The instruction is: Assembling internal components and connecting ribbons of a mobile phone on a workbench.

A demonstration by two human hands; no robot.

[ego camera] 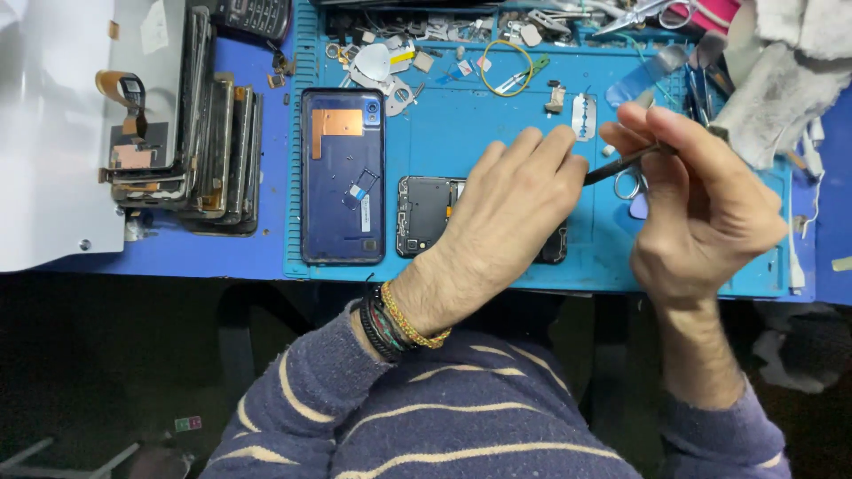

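The left hand (506, 213) lies flat on the opened phone (428, 213), pinning it to the table (497, 115), while the right hand (701, 208) pinches tweezers (626, 164) just beside its fingertips.

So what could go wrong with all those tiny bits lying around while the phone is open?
The left hand covers most of the opened phone, so the thin tool in the right hand might slip and scratch parts that are hard to see. A razor blade lies bare on the blue mat close to both hands and could cut a finger. A sleeve might sweep the small loose parts away.
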